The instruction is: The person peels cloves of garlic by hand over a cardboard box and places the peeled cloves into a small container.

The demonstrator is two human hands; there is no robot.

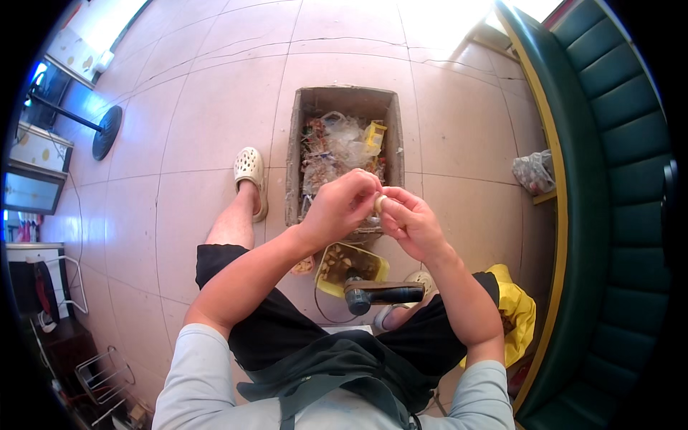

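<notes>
My two hands meet above a worn grey bin (293, 158) filled with clear plastic bags and scraps. Between the thumb and fingers of my right hand (414, 223) is a small pale garlic clove (380, 203). My left hand (340, 206) is closed in a pinch right beside the clove; what its fingertips grip is hidden. Below my hands, a yellow tub (330, 288) holds several pale cloves in brownish liquid. Partly behind my left forearm is a small container of pale orange bits (304, 266).
A dark rod-shaped device (383, 292) overlaps the tub's right side. At right are a yellow bag (517, 315), a tied clear plastic bag (534, 173) and a long green padded bench (573, 136). A round black stand base (107, 133) and a wire rack (104, 375) are at left.
</notes>
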